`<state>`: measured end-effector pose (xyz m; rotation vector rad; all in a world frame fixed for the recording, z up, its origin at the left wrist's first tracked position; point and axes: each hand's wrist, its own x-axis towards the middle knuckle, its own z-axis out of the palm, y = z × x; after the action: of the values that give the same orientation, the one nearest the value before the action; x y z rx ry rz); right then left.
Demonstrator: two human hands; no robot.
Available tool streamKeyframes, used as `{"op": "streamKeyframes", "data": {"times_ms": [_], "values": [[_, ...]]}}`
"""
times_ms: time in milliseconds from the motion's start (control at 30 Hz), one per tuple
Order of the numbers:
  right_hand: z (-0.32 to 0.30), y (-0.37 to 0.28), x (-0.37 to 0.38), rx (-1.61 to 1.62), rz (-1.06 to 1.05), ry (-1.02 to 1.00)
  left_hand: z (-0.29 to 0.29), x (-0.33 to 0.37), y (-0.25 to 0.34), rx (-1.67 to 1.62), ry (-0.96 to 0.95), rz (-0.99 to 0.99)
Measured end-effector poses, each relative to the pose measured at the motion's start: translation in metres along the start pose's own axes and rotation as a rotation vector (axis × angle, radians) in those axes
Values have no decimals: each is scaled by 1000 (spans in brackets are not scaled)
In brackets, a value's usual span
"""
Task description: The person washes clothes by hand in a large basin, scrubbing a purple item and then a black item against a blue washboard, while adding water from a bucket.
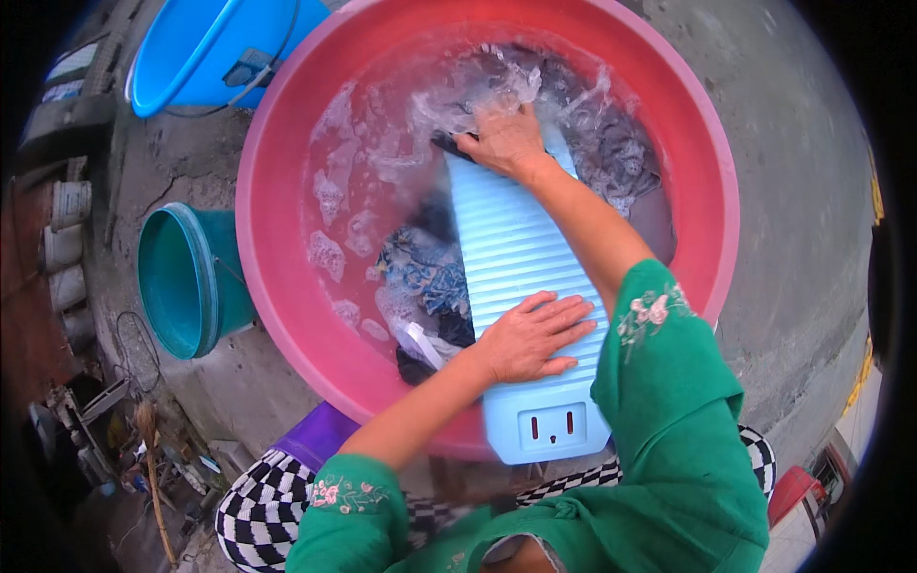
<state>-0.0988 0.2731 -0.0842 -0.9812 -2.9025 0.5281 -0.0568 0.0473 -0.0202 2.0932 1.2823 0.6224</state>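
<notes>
right hand (506,138) fingers curl into dark cloth (449,143) atop the washboard (521,258); left hand (530,334) lies spread flat.

Pale blue washboard (516,258), pink basin (277,277)

Outdoor home washing yard: concrete ground (793,191), buckets (191,277).

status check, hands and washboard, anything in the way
Left hand flat on washboard. Right hand gripping dark cloth at its top. Patterned laundry soaking beside it in red basin.
</notes>
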Motion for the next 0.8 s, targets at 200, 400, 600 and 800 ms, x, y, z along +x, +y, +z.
{"op": "streamKeyframes", "data": {"times_ms": [200, 400, 600, 800], "values": [[-26, -7, -128, 270, -463, -82, 5, -8, -3, -69, -18, -79], [-15, 6, -22, 5, -103, -242, 2, -2, 0, -42, -37, -57], [-8, 11, -57, 198, -260, 26, -1, -2, 1, -58, -33, -63], [-29, 33, -144, 200, -594, 17, 4, -8, -2, -45, -38, -88]]}}
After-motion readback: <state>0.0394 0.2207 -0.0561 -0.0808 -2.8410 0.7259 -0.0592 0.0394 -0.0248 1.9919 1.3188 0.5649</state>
